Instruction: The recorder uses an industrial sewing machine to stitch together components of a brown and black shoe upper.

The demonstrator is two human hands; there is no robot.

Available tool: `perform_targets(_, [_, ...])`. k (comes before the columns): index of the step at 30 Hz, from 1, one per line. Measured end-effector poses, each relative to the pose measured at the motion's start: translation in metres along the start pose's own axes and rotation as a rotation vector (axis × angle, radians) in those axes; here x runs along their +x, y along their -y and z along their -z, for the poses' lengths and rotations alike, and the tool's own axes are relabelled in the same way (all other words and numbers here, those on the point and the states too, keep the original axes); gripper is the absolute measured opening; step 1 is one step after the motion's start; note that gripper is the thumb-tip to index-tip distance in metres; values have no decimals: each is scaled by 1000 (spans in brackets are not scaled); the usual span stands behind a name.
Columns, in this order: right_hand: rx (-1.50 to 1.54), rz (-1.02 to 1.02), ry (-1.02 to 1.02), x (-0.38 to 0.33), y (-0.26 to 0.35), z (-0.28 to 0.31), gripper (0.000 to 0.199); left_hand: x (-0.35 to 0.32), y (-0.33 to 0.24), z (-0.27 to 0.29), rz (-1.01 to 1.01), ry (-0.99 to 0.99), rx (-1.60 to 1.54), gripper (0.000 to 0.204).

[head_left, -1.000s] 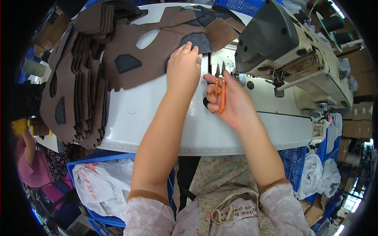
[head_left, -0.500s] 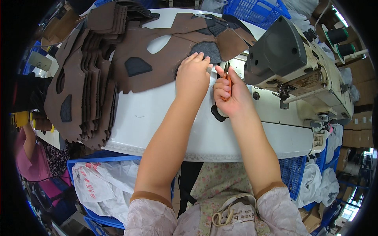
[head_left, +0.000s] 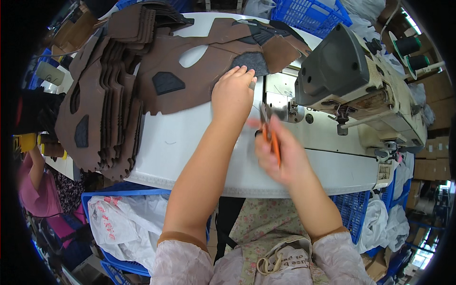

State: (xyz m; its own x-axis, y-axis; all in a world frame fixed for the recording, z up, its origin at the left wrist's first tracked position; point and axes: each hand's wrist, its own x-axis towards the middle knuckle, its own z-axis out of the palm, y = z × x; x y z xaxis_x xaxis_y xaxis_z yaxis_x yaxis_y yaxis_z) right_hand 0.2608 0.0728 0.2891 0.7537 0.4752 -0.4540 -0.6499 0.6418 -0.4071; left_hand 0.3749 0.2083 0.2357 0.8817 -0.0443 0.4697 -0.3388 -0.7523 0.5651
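The person's left hand [head_left: 232,92] lay flat, palm down, fingers together and stretched forward, the thumb tucked along its side. Its bare forearm ran straight back toward the lower edge, ending in a pale sleeve with a brown cuff. The right hand [head_left: 278,154] sat nearer the body and to the right, blurred, its fingers curled closed around something held in the fist. The right forearm angled in from the lower right, sleeved the same way. The two hands were near each other but apart.
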Motion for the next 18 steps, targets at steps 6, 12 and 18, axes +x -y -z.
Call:
perform_targets(6, [-482,-50,139,-87,-24,4,53,23,-13,35,284,-245,-338,18])
perform_targets(12, [-486,11,145,-142,-16,22,43,94,-22,141,333,-559,-965,23])
perform_targets(18, [-454,64,252,-161,-14,14,47,65,-47,273,224,-552,-1085,19])
